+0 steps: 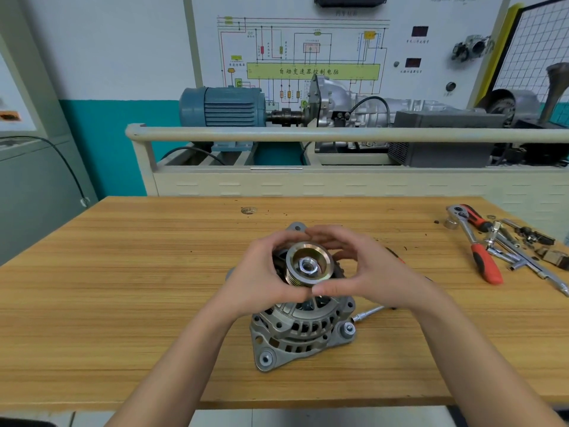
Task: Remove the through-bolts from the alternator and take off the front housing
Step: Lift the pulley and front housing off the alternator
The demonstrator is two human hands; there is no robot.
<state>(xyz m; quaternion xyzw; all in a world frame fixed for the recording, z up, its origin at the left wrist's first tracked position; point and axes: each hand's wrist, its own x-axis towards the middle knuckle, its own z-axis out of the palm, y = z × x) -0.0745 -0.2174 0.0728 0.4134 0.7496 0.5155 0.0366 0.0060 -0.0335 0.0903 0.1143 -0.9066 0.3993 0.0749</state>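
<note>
Left hand: the left hand (261,272) is curled round the 9 o'clock side of the pulley, thumb laid along its lower edge, closed in a grip on it.
Right hand: the right hand (366,272) is cupped round the 3 o'clock side, fingers arched over the top, gripping the same part; the two thumbs meet at 6 o'clock.
Pulley: the pulley (309,266), with a hex nut at its centre, is seen face up between the hands.
Alternator: the alternator (303,331) is stood pulley-up near the middle of the wooden table (123,303); the ribbed front housing (308,315) is seated on the body.
Bolts: bolt heads are seen in the lugs at 7 o'clock (265,359) and 4 o'clock (349,328).
Tools: a red-handled ratchet (480,251) and loose sockets are laid at 2 o'clock of the alternator, well apart; a chrome extension bar (368,314) is laid just beside the housing at 3 o'clock.
</note>
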